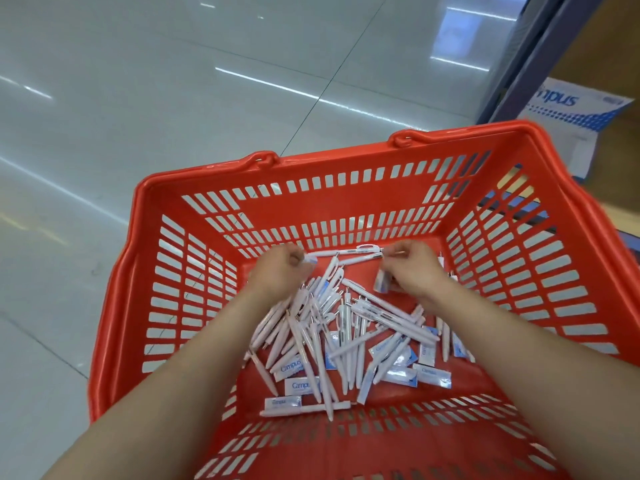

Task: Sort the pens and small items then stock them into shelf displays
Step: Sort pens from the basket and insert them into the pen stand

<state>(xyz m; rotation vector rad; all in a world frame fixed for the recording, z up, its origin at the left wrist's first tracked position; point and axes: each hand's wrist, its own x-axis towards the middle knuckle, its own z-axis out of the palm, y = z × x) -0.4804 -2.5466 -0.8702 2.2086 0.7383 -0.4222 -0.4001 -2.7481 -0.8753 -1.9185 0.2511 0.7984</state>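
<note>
Head view looks down into a red basket (346, 161) standing on a glossy tiled floor (173, 98). Left hand (282, 270) and right hand (414, 268) each curl their fingers to pinch one end of a white pen (349, 252), held level near the basket's far wall. At 6 o'clock from the hands, loose pens (332, 327) and small blue-and-white packets (433, 375) lie heaped on the basket bottom. A Campus box (571, 112) sits at 2 o'clock from the basket.

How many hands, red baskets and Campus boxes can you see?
Hands: 2, left hand and right hand, each pinching an end of a white pen
Red basket: 1
Campus box: 1
Total: 4
</note>
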